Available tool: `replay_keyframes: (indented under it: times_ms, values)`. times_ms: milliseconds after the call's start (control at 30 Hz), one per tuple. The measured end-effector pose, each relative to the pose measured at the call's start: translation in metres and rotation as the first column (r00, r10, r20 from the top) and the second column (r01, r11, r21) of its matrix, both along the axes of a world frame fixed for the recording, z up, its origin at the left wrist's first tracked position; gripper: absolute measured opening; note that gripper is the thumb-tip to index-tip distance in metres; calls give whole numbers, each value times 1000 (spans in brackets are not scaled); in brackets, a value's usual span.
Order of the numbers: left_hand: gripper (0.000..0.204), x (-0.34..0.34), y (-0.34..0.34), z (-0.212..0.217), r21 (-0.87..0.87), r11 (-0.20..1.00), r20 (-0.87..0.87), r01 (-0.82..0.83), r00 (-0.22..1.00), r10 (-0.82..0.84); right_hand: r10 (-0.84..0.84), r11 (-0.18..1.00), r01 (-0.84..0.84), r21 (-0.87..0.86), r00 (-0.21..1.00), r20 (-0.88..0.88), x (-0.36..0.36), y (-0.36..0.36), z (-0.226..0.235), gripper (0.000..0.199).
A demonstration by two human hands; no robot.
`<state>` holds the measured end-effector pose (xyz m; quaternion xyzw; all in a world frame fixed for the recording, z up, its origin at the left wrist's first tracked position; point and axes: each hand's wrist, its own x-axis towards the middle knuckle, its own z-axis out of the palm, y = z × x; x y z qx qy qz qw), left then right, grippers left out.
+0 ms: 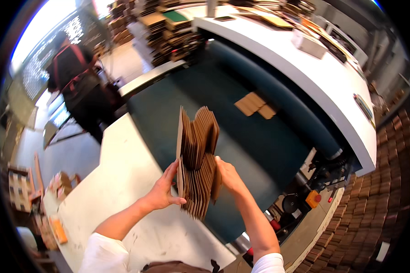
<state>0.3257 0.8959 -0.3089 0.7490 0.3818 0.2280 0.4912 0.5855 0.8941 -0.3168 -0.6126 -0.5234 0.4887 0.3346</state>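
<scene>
Between my two hands is a thick stack of brown die-cut cardboard pieces (198,168), standing on edge with a curved notch along its top. My left hand (164,187) presses the stack's left side, thumb across the near lower edge. Against its right side lie the fingers of my right hand (229,175), partly hidden behind the cardboard. The stack is above the border of a white table (127,182) and a dark green conveyor belt (168,104). Farther along the belt lie a few flat brown cardboard pieces (250,104).
A white shelf (278,50) arches over the belt's far side, carrying papers and a white box (309,43). At the lower right are machine parts with a red button (317,198). Piled cardboard bundles (373,218) line the right. A person (79,82) stands at the far left.
</scene>
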Motion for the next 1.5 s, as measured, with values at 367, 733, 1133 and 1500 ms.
replay_keyframes:
  times_ms: [367,733,1133,1500]
  values:
    - [113,-300,-243,49,-636,763,40,-117,982,184,473,770,-499,-397,865,-170,-260,-177,18,92]
    - [106,-367,-328,-29,-574,764,-152,-295,955,255,587,637,-592,-494,788,-188,-324,-255,-23,84]
    - [83,-390,-336,-37,-587,747,10,-311,920,391,449,808,-467,-359,883,-139,-356,-271,-40,75]
    - [65,-366,-342,-47,-79,808,-47,-583,812,581,271,853,-360,-378,924,-269,-384,-257,-37,68]
